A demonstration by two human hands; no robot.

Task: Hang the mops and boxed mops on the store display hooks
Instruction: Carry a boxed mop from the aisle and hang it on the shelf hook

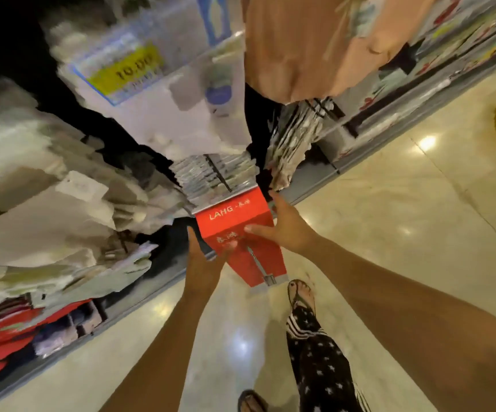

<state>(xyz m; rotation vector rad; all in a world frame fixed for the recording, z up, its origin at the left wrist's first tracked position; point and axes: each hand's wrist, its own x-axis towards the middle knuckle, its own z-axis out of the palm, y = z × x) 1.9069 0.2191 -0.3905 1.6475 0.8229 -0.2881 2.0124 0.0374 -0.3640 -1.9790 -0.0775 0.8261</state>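
Tall red cardboard mop box (234,215), white lettering | left hand (203,263) gripping its left edge; right hand (286,228) gripping its right edge | white packaged goods (163,120) hanging just above

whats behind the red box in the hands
Behind the red box a row of clear-wrapped packs hangs on a dark hook. The hook's tip and whatever lies directly behind the box are covered by it.

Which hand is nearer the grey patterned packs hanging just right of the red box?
Right. The right hand holds the red box by its right side, just below the packs; the left hand grips the box's lower left edge, farther away.
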